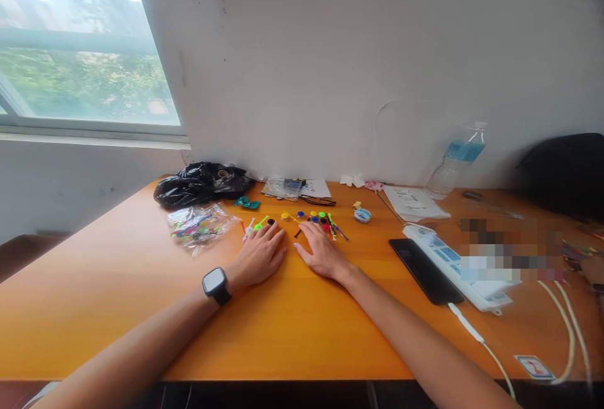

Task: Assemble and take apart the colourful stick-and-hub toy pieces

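Observation:
My left hand (258, 257), with a black-banded watch (215, 282) on its wrist, rests palm down on the wooden table (264, 340), fingers stretched forward. At its fingertips lie a black round piece (270, 222), a bright green stick piece (261, 223) and a red stick (242, 227). My right hand (323, 253) lies palm down too, thumb apart from the fingers. A thin yellow stick (291, 216) points toward its fingertips; whether they touch is unclear. Beyond it are a blue round piece (301, 214), a green round piece (322, 214) and several coloured sticks (336, 227).
A clear bag of coloured pieces (198, 228) and a black plastic bag (201, 184) lie left. To the right are a phone (425, 270), a white power strip (453, 264) with cables, a round container (362, 215) and a water bottle (455, 163) by the wall.

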Action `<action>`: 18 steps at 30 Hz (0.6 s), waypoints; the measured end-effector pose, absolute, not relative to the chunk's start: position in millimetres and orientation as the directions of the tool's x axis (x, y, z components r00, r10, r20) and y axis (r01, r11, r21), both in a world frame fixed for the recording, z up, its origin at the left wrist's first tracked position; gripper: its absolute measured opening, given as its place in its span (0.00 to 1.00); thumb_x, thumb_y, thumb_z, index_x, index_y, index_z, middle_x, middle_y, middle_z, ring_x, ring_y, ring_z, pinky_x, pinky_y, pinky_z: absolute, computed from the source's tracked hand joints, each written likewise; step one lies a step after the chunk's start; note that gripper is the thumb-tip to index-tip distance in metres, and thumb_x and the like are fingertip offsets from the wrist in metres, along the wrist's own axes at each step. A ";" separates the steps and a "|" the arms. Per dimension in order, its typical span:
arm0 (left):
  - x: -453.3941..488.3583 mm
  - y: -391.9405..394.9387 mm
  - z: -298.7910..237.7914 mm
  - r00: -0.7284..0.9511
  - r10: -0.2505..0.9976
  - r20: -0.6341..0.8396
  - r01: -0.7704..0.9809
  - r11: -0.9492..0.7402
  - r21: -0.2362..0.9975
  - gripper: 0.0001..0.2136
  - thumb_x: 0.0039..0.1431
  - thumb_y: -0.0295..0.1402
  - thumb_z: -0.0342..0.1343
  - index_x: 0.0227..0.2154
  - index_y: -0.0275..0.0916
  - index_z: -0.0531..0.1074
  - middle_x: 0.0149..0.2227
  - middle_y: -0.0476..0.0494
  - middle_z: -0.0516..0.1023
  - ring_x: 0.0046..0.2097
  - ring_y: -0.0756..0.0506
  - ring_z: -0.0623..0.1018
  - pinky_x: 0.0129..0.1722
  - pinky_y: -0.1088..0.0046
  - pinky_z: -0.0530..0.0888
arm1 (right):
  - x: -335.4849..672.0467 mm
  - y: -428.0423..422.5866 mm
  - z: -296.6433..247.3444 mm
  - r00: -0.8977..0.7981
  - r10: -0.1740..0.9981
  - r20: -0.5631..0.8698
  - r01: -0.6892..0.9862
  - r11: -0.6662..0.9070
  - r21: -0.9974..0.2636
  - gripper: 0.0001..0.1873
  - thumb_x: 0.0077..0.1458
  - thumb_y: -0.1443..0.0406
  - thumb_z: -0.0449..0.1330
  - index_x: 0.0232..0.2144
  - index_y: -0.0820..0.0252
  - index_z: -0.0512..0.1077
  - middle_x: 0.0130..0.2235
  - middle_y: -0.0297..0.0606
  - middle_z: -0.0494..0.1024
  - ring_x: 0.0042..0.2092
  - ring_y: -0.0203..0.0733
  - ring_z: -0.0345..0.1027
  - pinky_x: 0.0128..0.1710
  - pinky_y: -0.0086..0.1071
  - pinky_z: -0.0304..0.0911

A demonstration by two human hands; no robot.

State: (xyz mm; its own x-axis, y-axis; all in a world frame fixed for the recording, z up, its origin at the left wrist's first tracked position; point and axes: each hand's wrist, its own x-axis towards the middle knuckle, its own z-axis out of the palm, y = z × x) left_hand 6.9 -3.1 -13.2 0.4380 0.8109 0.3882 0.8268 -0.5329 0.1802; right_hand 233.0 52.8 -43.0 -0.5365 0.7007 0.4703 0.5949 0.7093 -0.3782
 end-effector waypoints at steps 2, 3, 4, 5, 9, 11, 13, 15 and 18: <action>7.5 -3.9 -11.8 0.441 0.814 0.379 0.833 -0.528 0.165 0.10 0.74 0.36 0.47 0.50 0.42 0.71 0.55 0.35 0.71 0.56 0.34 0.72 0.60 0.46 0.66 | 232.6 52.2 -41.9 -0.541 0.701 0.465 0.598 0.709 -0.374 0.23 0.67 0.59 0.57 0.62 0.59 0.67 0.62 0.52 0.72 0.66 0.57 0.63 0.70 0.56 0.56; 7.7 -4.1 -11.3 0.441 0.815 0.375 0.836 -0.525 0.159 0.10 0.74 0.37 0.47 0.50 0.42 0.71 0.56 0.35 0.71 0.56 0.34 0.72 0.59 0.47 0.67 | 232.4 51.7 -41.2 -0.543 0.703 0.460 0.601 0.708 -0.372 0.23 0.67 0.59 0.57 0.61 0.60 0.68 0.61 0.53 0.72 0.66 0.57 0.63 0.70 0.56 0.57; 7.9 -4.3 -10.8 0.442 0.816 0.372 0.838 -0.524 0.154 0.10 0.74 0.37 0.47 0.49 0.42 0.70 0.56 0.35 0.71 0.55 0.34 0.72 0.58 0.48 0.68 | 232.1 51.0 -40.5 -0.545 0.705 0.455 0.603 0.706 -0.371 0.22 0.67 0.59 0.57 0.60 0.60 0.68 0.61 0.53 0.72 0.65 0.57 0.63 0.69 0.56 0.58; 8.1 -4.4 -10.6 0.444 0.817 0.368 0.840 -0.523 0.148 0.10 0.74 0.37 0.47 0.49 0.42 0.70 0.56 0.35 0.70 0.55 0.34 0.72 0.57 0.49 0.69 | 231.8 50.4 -39.7 -0.546 0.707 0.449 0.605 0.704 -0.372 0.21 0.67 0.60 0.58 0.59 0.61 0.68 0.60 0.54 0.73 0.64 0.57 0.64 0.68 0.56 0.59; 8.5 -4.2 -11.0 0.446 0.819 0.360 0.846 -0.517 0.129 0.10 0.75 0.37 0.46 0.49 0.42 0.70 0.57 0.35 0.70 0.55 0.34 0.71 0.57 0.48 0.68 | 231.0 47.8 -36.3 -0.546 0.709 0.446 0.601 0.702 -0.381 0.18 0.67 0.61 0.57 0.57 0.60 0.69 0.57 0.53 0.74 0.61 0.56 0.66 0.65 0.56 0.62; 8.4 -3.9 -11.8 0.441 0.819 0.367 0.846 -0.516 0.136 0.11 0.75 0.37 0.46 0.50 0.42 0.71 0.57 0.36 0.70 0.55 0.34 0.71 0.56 0.49 0.69 | 230.9 47.2 -35.3 -0.546 0.700 0.460 0.594 0.711 -0.376 0.18 0.68 0.60 0.57 0.57 0.59 0.69 0.57 0.52 0.74 0.61 0.56 0.66 0.66 0.56 0.61; 8.1 -3.6 -12.3 0.438 0.818 0.374 0.842 -0.519 0.149 0.11 0.74 0.37 0.46 0.50 0.42 0.71 0.57 0.35 0.70 0.55 0.34 0.71 0.56 0.50 0.70 | 231.0 47.0 -34.9 -0.549 0.693 0.468 0.590 0.718 -0.371 0.19 0.68 0.60 0.57 0.58 0.59 0.69 0.57 0.52 0.74 0.62 0.56 0.66 0.67 0.55 0.60; 7.9 -3.4 -12.6 0.436 0.817 0.377 0.839 -0.521 0.158 0.11 0.74 0.37 0.46 0.50 0.42 0.71 0.57 0.35 0.70 0.55 0.34 0.71 0.56 0.50 0.69 | 231.2 47.0 -35.0 -0.553 0.691 0.466 0.587 0.720 -0.370 0.19 0.68 0.61 0.57 0.58 0.59 0.68 0.58 0.52 0.73 0.62 0.56 0.66 0.67 0.55 0.61; 7.8 -3.3 -12.7 0.436 0.820 0.371 0.839 -0.519 0.163 0.11 0.75 0.38 0.46 0.50 0.42 0.71 0.57 0.35 0.70 0.55 0.34 0.71 0.56 0.49 0.69 | 231.3 46.7 -34.9 -0.559 0.690 0.460 0.587 0.721 -0.368 0.18 0.68 0.61 0.57 0.57 0.59 0.69 0.58 0.51 0.74 0.62 0.56 0.65 0.66 0.55 0.62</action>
